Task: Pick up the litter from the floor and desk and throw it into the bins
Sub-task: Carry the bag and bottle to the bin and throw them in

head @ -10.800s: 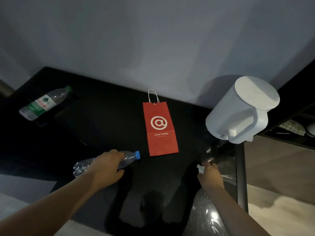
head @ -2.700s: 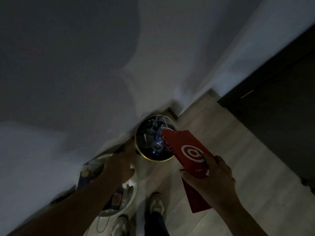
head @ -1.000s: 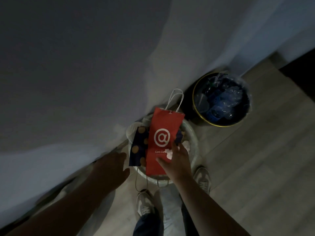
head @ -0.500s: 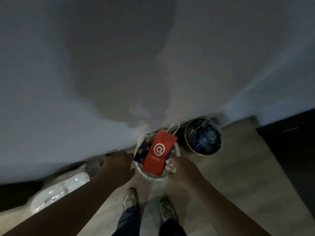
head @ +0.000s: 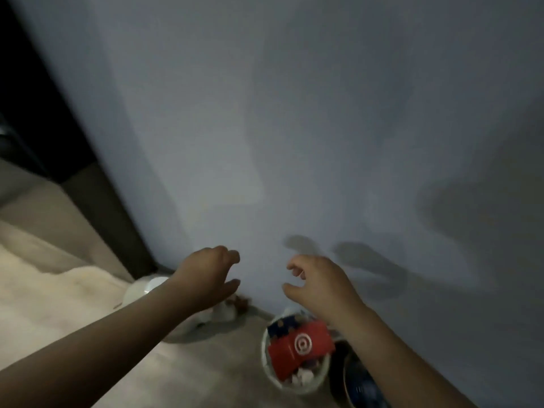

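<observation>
The red paper coffee bag [head: 300, 347] lies across the top of the white bin [head: 266, 366] low in the view, over a dark blue spotted packet [head: 281, 326] and white scraps. Right of it stands the dark bin [head: 351, 384] with bottles inside, partly hidden by my right forearm. My left hand [head: 206, 275] and my right hand [head: 316, 279] hover raised in front of the wall, above the bins. Both have loosely curled fingers and hold nothing.
A grey wall [head: 323, 113] fills most of the view. A white rounded object [head: 147, 288] and some small white and brown clutter [head: 231, 307] sit at the wall's foot on the left. Pale floor [head: 59, 304] spreads left; dark furniture [head: 35, 113] rises far left.
My right hand let go of the red bag, which now lies in the white bin. Both hands lifted away from the bin and the view swung up and left.
</observation>
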`<state>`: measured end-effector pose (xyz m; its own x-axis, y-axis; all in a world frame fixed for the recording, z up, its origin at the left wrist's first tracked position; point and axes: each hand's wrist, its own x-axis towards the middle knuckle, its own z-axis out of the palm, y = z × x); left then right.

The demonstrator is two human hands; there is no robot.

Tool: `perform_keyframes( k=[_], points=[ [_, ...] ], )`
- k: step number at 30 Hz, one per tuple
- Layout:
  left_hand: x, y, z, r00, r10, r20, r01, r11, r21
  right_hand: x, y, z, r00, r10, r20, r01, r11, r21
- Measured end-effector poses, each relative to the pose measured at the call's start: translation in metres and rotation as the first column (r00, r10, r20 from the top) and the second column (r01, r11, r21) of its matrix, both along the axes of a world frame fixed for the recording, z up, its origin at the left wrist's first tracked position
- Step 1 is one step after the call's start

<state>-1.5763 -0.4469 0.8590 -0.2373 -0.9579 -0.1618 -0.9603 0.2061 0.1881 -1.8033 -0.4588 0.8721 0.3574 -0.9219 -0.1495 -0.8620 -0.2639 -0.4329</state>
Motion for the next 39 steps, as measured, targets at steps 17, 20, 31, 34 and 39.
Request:
perform_keyframes(
  k=[17,20,31,34,39],
  points=[
    [0.396,0.194,0.213,0.806,0.591,-0.016,-0.545,0.731,-0.41,0.473,0.055,0.224,0.723,0.69,0.046,-0.607,0.665,-0.435],
    [0.458,0.234,0.234,0.743,0.67,-0.018,-0.6,0.654,-0.46,0.548,0.082,0.244,0.68,0.729,0.078,-0.614,0.624,-0.483],
    [0.616,0.279,0.26,0.595,0.8,-0.075,-0.716,0.485,-0.502,0.736,0.105,0.275,0.573,0.81,0.122,-0.637,0.534,-0.556],
    [0.655,0.272,0.258,0.561,0.825,-0.069,-0.741,0.463,-0.486,0.782,0.094,0.273,0.544,0.836,0.077,-0.661,0.483,-0.575],
    [0.72,0.249,0.267,0.498,0.864,-0.079,-0.772,0.4,-0.493,0.86,0.062,0.277,0.483,0.874,0.049,-0.692,0.416,-0.591]
  ],
)
